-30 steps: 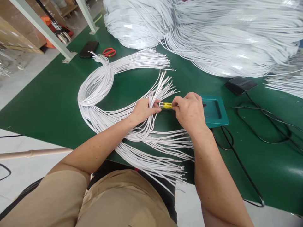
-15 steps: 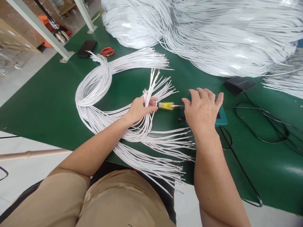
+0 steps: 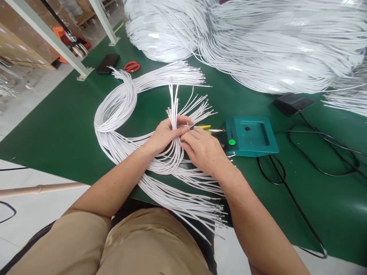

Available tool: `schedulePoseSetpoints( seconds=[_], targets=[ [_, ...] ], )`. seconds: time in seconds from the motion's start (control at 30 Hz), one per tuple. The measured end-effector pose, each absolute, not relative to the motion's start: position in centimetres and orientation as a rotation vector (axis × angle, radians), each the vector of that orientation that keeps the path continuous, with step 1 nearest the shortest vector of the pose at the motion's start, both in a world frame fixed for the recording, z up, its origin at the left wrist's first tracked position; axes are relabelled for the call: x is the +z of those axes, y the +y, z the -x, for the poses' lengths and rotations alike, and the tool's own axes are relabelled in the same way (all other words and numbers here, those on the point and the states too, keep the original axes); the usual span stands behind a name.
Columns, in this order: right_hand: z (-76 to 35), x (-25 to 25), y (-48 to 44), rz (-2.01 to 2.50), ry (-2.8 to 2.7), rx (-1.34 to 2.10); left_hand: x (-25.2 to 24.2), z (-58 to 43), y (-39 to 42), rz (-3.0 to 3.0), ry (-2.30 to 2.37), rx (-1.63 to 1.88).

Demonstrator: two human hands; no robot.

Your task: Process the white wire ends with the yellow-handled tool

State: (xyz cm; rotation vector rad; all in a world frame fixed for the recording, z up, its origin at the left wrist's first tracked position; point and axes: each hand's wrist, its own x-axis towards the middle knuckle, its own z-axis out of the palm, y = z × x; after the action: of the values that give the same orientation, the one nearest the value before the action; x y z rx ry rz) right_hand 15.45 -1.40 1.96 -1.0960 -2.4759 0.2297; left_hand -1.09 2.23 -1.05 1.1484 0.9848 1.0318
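My left hand [image 3: 168, 133] is closed around a bunch of white wires [image 3: 173, 109], whose metal-tipped ends point up and away from me. Close against it, my right hand [image 3: 203, 151] pinches at the wires, apparently on a single white wire; its fingertips are partly hidden. Just beyond the right fingers is a yellow clip-like part [image 3: 205, 127] on a metal rod, joined to a teal box [image 3: 252, 151] with a green button [image 3: 232, 142]. More white wires [image 3: 183, 194] fan out below my hands, their ends towards the right.
A coil of white wires [image 3: 107, 118] lies left on the green table [image 3: 51, 126]. Red-handled scissors [image 3: 132, 67] and a dark phone-like object [image 3: 107, 63] are behind it. Large wire bundles [image 3: 272, 49] fill the back. Black cables [image 3: 292, 194] and a black pedal-like block [image 3: 293, 103] are at right.
My right hand has come left from over the teal box to the wires at my left hand, uncovering the box and its green button. The upright wires have shifted slightly left.
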Motion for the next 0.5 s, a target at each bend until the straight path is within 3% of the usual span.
schedulePoseSetpoints(
  seconds=[0.17,0.37,0.5],
  targets=[
    [-15.5,2.7,-1.3,1.526,-2.532,0.502,-0.4,1.4,2.1,-1.127,0.916,0.940],
    [-16.7,3.0,-0.5,1.629,-2.438,1.029,-0.1,1.6,2.2,-1.027,0.913,0.771],
    [-16.7,3.0,-0.3,1.664,-2.349,1.163,-0.5,1.4,2.2,-1.060,1.021,0.845]
  ],
)
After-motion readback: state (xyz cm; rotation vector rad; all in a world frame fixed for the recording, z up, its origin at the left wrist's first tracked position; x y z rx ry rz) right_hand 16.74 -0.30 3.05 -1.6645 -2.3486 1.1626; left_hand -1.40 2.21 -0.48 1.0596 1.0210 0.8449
